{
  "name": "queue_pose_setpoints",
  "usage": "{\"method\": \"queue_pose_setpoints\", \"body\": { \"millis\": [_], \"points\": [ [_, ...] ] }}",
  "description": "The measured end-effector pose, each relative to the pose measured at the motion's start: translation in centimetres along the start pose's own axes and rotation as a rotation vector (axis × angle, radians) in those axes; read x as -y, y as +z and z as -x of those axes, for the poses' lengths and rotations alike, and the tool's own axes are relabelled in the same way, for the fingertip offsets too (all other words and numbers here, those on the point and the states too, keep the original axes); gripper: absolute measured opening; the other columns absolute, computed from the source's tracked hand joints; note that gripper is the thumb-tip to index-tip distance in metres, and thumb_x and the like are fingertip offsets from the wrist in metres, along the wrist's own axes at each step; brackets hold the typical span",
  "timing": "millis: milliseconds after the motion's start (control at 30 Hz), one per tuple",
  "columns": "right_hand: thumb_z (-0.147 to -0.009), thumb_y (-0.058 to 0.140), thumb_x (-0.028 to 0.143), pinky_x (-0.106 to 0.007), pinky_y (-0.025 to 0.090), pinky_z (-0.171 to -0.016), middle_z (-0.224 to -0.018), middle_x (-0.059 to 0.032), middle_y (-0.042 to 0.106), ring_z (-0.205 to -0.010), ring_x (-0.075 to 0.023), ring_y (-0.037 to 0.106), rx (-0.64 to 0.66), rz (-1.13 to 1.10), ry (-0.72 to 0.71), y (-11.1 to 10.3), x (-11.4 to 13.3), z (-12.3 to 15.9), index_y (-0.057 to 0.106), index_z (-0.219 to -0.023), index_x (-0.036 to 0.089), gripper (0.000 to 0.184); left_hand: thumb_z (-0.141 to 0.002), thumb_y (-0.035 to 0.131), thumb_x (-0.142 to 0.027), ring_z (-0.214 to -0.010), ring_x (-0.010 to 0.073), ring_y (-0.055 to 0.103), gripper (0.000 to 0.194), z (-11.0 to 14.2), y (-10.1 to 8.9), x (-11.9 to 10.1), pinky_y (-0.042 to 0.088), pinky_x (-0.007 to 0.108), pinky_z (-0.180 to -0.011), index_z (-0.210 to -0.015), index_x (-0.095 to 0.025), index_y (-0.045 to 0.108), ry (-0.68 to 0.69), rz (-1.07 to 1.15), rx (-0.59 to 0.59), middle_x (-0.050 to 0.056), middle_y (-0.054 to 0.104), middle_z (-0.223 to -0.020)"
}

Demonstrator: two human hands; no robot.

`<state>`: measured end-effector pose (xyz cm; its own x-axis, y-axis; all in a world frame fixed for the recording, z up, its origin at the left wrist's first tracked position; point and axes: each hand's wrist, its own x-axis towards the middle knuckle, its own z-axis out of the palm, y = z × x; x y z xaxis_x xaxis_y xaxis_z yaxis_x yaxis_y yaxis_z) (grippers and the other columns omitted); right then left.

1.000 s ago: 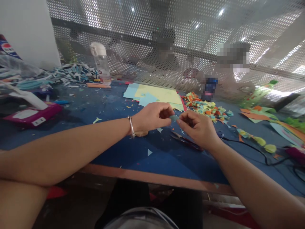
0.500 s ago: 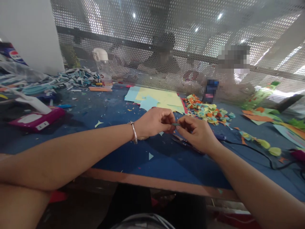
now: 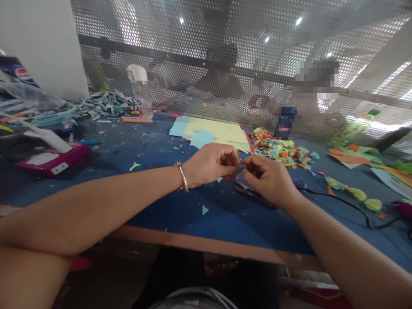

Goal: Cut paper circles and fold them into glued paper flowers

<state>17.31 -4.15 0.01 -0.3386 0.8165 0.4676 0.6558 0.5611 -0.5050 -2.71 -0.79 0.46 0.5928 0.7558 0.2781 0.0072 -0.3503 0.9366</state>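
Observation:
Between my fingertips is a small blue-green paper piece (image 3: 240, 166), seen nearly edge-on. My left hand (image 3: 210, 164), with a silver bracelet at its wrist, pinches one end. The other end is pinched by my right hand (image 3: 268, 176). Beneath the right hand lies a pair of scissors (image 3: 246, 189), its handles partly covered. A triangular paper scrap (image 3: 205, 210) rests on the blue tabletop in front of the hands. Yellow and light-blue paper sheets (image 3: 222, 131) are stacked just beyond them. To their right is a heap of folded paper pieces (image 3: 286, 149) in orange, yellow and blue.
A clear bottle (image 3: 141, 92) stands by the perforated screen (image 3: 180, 56), with people behind it. A magenta device (image 3: 54, 161) sits on the left near a pile of paper strips (image 3: 106, 103). A black cable (image 3: 341, 199) crosses the right side.
The paper piece has gone from showing its flat face to appearing thin and dark. My hands have drawn closer together around it, and the camera view has shifted slightly.

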Motion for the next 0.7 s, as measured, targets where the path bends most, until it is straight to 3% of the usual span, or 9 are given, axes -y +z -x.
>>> {"method": "queue_pose_setpoints", "body": {
  "millis": [233,467,567,700],
  "points": [
    [-0.081,0.059,0.019,-0.024,0.034,-0.049,-0.061,0.0042,0.051,-0.052,-0.0092,0.043,-0.029,-0.009,0.029,-0.2,-0.3,-0.1,0.06,-0.076,0.019,0.004,-0.077,0.074,-0.014,-0.067,0.0141,0.073,0.014,0.0,-0.4,0.1,0.06,0.026,-0.066,-0.082,-0.015,0.062,-0.077,0.046,-0.014,0.0,0.07,-0.064],
    [-0.08,0.057,0.019,-0.024,0.035,-0.051,-0.06,0.0043,0.051,-0.052,-0.0092,0.043,-0.006,0.045,-0.017,-0.2,-0.2,-0.2,0.058,-0.074,0.019,0.006,-0.077,0.075,-0.02,-0.062,0.0088,0.059,0.009,0.3,-0.5,0.2,0.045,0.022,-0.061,-0.08,-0.015,0.068,0.105,-0.295,-0.041,-0.001,0.068,-0.069],
    [-0.079,0.058,0.018,-0.024,0.034,-0.05,-0.059,0.0046,0.049,-0.051,-0.0092,0.043,0.011,0.061,-0.034,-0.1,0.0,-0.1,0.058,-0.071,0.019,0.008,-0.072,0.074,-0.01,-0.062,0.0083,0.053,0.007,0.4,-0.1,-0.6,0.04,0.023,-0.061,-0.077,-0.015,0.071,0.126,-0.325,-0.086,-0.002,0.065,-0.069],
    [-0.078,0.059,0.016,-0.024,0.035,-0.051,-0.058,0.0045,0.05,-0.051,-0.0093,0.044,-0.004,0.076,-0.051,-0.1,0.1,-0.1,0.058,-0.07,0.019,0.008,-0.065,0.07,0.003,-0.06,0.0072,0.049,0.018,0.1,0.3,-1.3,0.037,0.023,-0.061,-0.071,-0.014,0.07,0.033,-0.195,-0.108,-0.004,0.061,-0.063]
  ]
}}
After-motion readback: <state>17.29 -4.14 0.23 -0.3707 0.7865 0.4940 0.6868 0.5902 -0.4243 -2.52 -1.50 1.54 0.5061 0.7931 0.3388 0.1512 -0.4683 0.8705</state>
